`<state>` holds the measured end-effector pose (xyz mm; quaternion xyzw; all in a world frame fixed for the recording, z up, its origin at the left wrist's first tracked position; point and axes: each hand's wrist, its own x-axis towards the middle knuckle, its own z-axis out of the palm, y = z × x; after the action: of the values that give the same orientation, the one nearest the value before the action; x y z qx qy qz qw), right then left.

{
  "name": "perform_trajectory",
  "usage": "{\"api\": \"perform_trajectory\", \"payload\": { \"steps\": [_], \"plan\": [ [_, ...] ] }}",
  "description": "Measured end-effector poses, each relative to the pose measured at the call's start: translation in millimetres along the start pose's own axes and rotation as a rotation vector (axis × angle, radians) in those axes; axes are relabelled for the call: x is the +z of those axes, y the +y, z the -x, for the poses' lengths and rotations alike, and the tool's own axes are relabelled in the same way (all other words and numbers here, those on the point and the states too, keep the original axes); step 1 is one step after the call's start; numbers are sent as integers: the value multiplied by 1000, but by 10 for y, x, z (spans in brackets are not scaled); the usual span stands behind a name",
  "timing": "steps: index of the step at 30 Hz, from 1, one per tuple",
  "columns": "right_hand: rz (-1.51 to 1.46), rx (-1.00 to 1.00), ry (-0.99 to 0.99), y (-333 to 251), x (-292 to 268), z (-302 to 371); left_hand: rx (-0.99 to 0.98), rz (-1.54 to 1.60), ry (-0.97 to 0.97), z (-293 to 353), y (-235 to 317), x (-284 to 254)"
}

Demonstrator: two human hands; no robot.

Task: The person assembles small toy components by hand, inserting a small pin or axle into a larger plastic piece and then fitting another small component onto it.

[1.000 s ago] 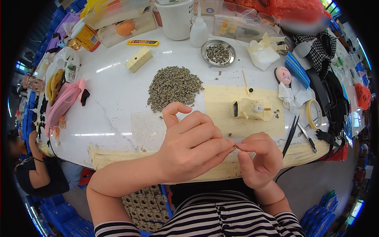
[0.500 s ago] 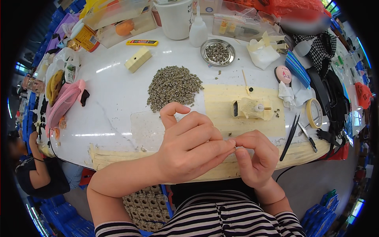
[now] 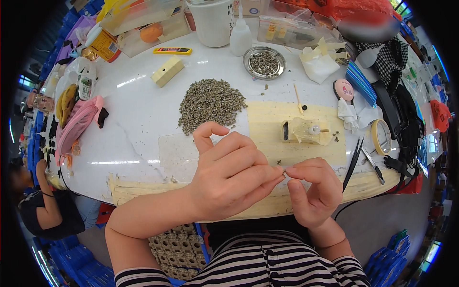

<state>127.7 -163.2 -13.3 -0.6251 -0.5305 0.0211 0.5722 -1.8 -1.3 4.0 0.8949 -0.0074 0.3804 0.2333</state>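
Note:
Over the table's near edge my left hand is closed in a pinch, its little finger raised. A tiny greyish part shows at its fingertips, mostly hidden. My right hand meets it from the right: the index fingertip touches the part, while the thumb stands apart below. Beyond my left hand lies a heap of small grey metal parts. Past my right hand, a tape-wrapped block with a small wooden peg sits on a masking-tape-covered patch of the table.
Farther back are a round metal dish with more parts, a white squeeze bottle and a pale yellow block. Black tweezers, a craft knife and a tape roll lie right. A pink mesh pouch lies left.
My right hand has shifted slightly right, and its thumb has moved away from the index finger. My left hand is nearly still, keeping its pinch.

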Motion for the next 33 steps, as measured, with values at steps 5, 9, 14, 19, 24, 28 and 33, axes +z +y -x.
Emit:
{"api": "perform_trajectory", "payload": {
  "steps": [5,9,14,19,24,28,33],
  "plan": [
    [13,30,-36,3,2,3,10,5,2,7,4,-4],
    [1,45,-67,-4,1,-13,10,5,1,-2,21,-15],
    [8,56,-65,-5,3,-5,7,5,-4,16,-7,-7],
    [1,75,-45,-18,17,-7,-5,8,-11,11,-11,-15],
    [-48,135,-58,-22,3,-25,-15,11,-14,-2,-15,-15],
    [-177,214,-96,-33,-7,-28,-2,-3,-31,-5,-12,-25],
    [-181,193,-47,0,-5,-18,2,-19,-46,-12,3,-39]
  ]
}}
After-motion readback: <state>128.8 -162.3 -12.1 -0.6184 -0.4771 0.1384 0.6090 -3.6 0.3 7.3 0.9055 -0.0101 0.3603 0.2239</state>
